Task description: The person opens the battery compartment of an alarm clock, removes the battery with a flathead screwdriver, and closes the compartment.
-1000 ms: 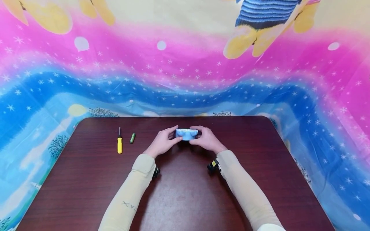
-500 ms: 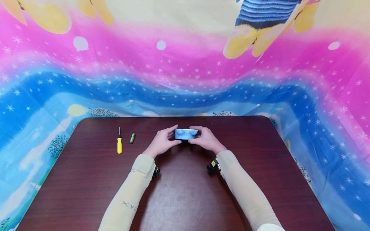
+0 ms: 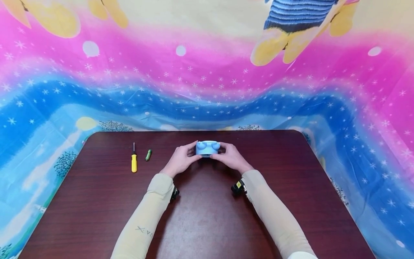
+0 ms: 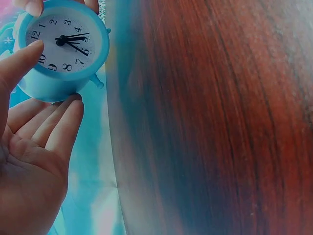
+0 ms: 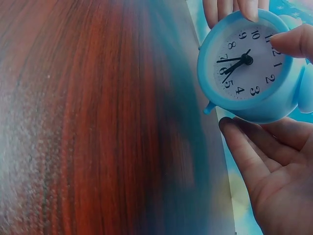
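In the head view a light-blue twin-bell alarm clock (image 3: 207,151) is held up at the far middle of the table. My left hand (image 3: 181,158) grips its left side, thumb in front and fingers behind. On the other side my right hand (image 3: 233,158) holds it the same way. The left wrist view shows the clock's white dial (image 4: 66,56) with black hands and numbers, plus small feet on its rim. Thumb tips of both hands rest on the dial's edge in the wrist views. A bell (image 5: 306,90) shows at the right edge of the right wrist view.
A yellow-handled screwdriver (image 3: 134,162) lies at the left of the dark wooden table (image 3: 207,216). Beside it is a small green battery-like cylinder (image 3: 148,155). A colourful printed cloth (image 3: 207,90) hangs behind the table's back edge.
Both hands have tipped the alarm clock over, so its bell side now faces the head camera instead of its plain side. Hands and arms stay almost in place; the screwdriver and cylinder have not moved.
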The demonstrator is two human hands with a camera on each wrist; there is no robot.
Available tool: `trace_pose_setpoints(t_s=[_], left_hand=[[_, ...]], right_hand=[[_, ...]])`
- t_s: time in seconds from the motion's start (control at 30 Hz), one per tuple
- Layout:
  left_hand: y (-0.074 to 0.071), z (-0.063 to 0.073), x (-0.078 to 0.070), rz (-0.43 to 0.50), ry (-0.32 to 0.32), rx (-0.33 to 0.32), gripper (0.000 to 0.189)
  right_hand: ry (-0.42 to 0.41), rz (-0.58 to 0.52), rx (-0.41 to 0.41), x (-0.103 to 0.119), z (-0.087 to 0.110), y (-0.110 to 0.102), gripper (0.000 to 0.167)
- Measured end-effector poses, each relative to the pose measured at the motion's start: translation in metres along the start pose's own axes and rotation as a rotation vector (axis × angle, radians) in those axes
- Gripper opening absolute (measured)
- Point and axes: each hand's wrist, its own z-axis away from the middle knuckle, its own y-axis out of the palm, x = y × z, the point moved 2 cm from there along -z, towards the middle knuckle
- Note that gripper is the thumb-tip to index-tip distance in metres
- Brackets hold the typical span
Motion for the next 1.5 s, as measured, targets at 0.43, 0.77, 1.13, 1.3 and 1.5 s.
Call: trace_pose_setpoints(t_s=[0.43,0.77,1.13,1.3,1.5], left_hand=[[-0.0019,0.0001,-0.0006,-0.029,-0.024,-0.049,0.061],[-0.0025,-0.0002,-0.0020,-0.046,-0.032,-0.104,0.059],[-0.0023,-0.0007,-0.0013,-0.037,-0.068,-0.159,0.050],[-0.0022,-0.0014,-0.0005,-0.034,-0.063,-0.165,0.047],[-0.0022,-0.0010,-0.0009,-0.056,-0.074,-0.168,0.047]], right_hand=[[-0.005,0.067,0.002,0.0022,0.0037,-0.0028,0.060],[-0.006,0.054,-0.014,0.0006,0.0021,0.0000,0.063],[0.022,0.002,-0.064,-0.0025,0.0028,0.0010,0.055],[0.029,-0.020,-0.062,-0.0044,0.0025,0.0014,0.051],[0.011,-0.013,-0.073,-0.0048,0.0021,0.0005,0.048]])
